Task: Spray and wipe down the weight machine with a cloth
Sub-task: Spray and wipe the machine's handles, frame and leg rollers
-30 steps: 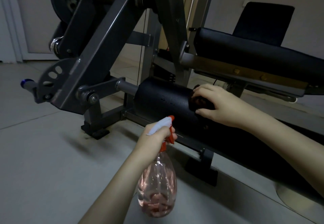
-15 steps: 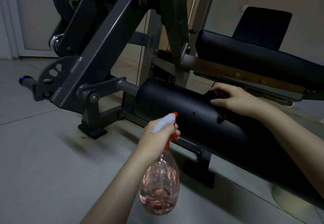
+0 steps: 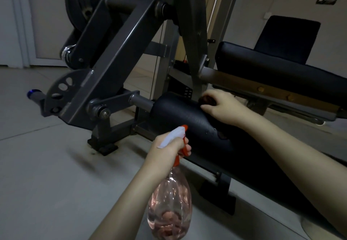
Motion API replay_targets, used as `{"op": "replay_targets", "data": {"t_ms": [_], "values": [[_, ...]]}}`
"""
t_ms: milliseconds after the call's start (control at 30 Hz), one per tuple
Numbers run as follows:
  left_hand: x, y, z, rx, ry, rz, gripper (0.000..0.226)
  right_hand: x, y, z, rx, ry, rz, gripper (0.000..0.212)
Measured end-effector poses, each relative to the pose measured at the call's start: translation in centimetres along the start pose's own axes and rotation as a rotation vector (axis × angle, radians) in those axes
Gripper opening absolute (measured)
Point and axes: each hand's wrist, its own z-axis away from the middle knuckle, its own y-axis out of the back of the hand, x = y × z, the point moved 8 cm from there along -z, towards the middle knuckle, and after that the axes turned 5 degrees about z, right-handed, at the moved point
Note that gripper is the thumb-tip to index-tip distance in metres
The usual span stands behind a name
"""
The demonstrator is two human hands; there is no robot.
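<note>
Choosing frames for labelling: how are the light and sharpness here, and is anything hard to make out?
Head view: dim, flat indoor light, fairly sharp; the dark cloth under the right hand nearly merges with the black roller pad; the spray bottle in the left hand is clear; wide-angle stretch towards the edges.
</note>
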Motion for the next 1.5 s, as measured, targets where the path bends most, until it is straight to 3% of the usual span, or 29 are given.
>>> {"op": "replay_targets", "data": {"t_ms": [133,233,433,500,600,833,1033,1300,1500], "values": [[-0.5,3.1,-0.3,0.067,0.024,0.035,0.046,-7.3,-3.4,-4.3,0.057,0.172,0.065,0.043],[-1.4,5.2,-1.2,0.097,0.033,0.036,0.038,-10.2,-5.0,-6.3,0.055,0.289,0.145,0.043],[-0.2,5.9,0.6,0.105,0.108,0.024,0.037,-5.9,-2.5,0.1,0.019,0.371,0.108,0.038],[1.0,5.9,1.5,0.127,0.054,0.0,0.034,-4.5,-1.7,3.4,-0.003,0.387,0.179,0.04],[2.8,5.4,2.6,0.124,-0.013,-0.084,0.025,-5.5,-1.8,4.6,0.116,0.378,0.3,0.04],[4.6,4.3,5.0,0.192,-0.169,0.047,0.023,-10.4,-4.8,0.2,0.236,0.321,0.338,0.038],[4.6,4.9,5.3,0.21,-0.157,0.017,0.024,-7.1,-4.1,7.8,0.244,0.489,0.393,0.032],[3.7,4.3,4.3,0.202,-0.071,-0.041,0.016,-6.2,-3.9,8.1,0.305,0.328,0.407,0.029],[2.9,2.3,4.3,0.149,-0.037,-0.082,0.018,-0.6,-0.2,14.0,0.379,0.141,0.417,0.032]]}}
